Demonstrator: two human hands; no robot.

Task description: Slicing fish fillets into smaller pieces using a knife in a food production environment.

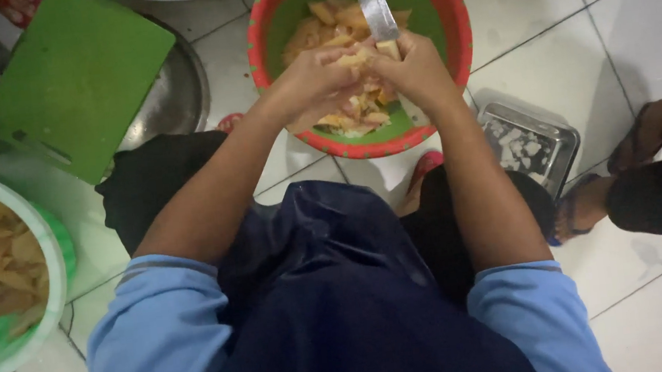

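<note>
Both hands work top centre, over the red-rimmed green basin (pixel 447 45) so slices drop in: left hand (pixel 313 78) pinches a pale fruit piece (pixel 353 60), right hand (pixel 417 68) closed on a knife (pixel 372 4), blade pointing up-frame

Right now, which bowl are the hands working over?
The red-rimmed green bowl at top centre; both hands, left hand and right hand, are above it, unlike the white-rimmed bowl on the left.

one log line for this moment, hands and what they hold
left hand: grips food piece | right hand: holds knife | over red-rimmed green bowl
</note>
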